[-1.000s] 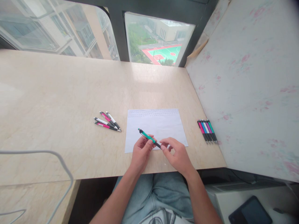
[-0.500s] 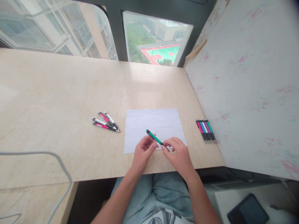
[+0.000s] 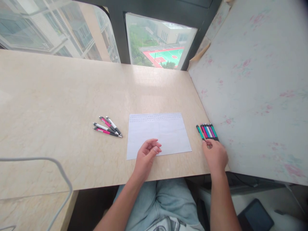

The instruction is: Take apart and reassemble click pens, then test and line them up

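My right hand (image 3: 215,155) rests at the near end of a row of several coloured pens (image 3: 209,131) by the table's right edge, its fingers curled over their tips. The green pen (image 3: 200,132) lies at the left side of that row, its near end under my fingertips. My left hand (image 3: 145,154) sits loosely curled on the lower edge of a white sheet of paper (image 3: 157,133) with faint writing along its top; it holds nothing.
Several pink and white pens (image 3: 107,126) lie left of the paper on the beige marble table (image 3: 60,96). A floral-papered wall (image 3: 252,80) bounds the right side. Windows stand beyond the far edge. A white wire frame (image 3: 57,166) is at the near left; a dark tablet (image 3: 255,216) lies low right.
Both hands held the green pen over the paper. My right hand has carried it right and laid it beside the row of pens. My left hand stayed on the paper, now without the pen.
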A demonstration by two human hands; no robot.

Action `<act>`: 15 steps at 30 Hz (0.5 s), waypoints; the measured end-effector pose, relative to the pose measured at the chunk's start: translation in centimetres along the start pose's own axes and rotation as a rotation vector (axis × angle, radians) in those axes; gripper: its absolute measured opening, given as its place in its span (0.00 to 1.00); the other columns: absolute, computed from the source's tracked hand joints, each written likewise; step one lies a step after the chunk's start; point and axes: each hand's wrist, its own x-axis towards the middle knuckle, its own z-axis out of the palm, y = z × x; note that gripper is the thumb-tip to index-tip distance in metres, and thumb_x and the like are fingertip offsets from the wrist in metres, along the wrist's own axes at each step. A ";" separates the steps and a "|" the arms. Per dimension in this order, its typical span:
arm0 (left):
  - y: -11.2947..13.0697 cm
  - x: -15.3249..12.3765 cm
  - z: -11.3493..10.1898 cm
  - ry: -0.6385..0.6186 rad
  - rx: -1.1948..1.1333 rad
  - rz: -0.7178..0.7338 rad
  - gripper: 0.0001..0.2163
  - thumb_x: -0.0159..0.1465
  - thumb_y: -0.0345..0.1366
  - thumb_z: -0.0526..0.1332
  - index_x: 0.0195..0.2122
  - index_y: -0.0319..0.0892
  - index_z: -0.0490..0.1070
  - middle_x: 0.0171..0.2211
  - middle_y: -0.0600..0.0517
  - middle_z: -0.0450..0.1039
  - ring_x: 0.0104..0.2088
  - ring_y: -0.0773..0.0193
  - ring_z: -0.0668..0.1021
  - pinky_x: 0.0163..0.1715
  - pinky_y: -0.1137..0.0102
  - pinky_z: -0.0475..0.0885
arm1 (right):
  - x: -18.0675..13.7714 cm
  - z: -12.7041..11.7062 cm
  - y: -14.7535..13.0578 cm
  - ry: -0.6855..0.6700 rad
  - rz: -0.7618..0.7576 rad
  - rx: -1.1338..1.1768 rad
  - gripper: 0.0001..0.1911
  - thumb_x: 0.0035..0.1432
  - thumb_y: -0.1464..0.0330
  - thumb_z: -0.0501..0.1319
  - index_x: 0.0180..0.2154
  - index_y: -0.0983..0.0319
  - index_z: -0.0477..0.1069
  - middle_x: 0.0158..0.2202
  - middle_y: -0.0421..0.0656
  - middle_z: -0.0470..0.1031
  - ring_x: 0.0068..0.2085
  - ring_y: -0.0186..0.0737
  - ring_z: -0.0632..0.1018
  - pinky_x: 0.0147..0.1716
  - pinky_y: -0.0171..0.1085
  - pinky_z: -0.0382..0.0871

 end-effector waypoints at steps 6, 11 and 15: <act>0.0 0.0 0.1 -0.004 -0.011 -0.006 0.12 0.58 0.36 0.69 0.43 0.42 0.76 0.35 0.49 0.77 0.33 0.66 0.76 0.38 0.70 0.69 | -0.1 0.7 -0.4 0.008 0.019 -0.051 0.11 0.57 0.64 0.58 0.35 0.61 0.77 0.33 0.48 0.78 0.37 0.46 0.71 0.30 0.39 0.54; -0.1 0.0 0.0 -0.006 -0.021 -0.015 0.11 0.58 0.36 0.69 0.42 0.42 0.76 0.35 0.49 0.77 0.33 0.66 0.76 0.38 0.70 0.69 | 0.1 1.0 -0.4 0.051 0.047 -0.074 0.11 0.57 0.64 0.58 0.35 0.61 0.77 0.34 0.49 0.78 0.37 0.47 0.70 0.29 0.39 0.52; -0.1 0.0 0.0 0.003 -0.030 -0.028 0.11 0.58 0.36 0.69 0.41 0.42 0.76 0.35 0.49 0.77 0.33 0.66 0.76 0.37 0.70 0.69 | 0.1 1.0 -0.4 0.095 0.060 -0.082 0.11 0.57 0.65 0.57 0.35 0.61 0.78 0.34 0.49 0.77 0.37 0.47 0.70 0.28 0.40 0.50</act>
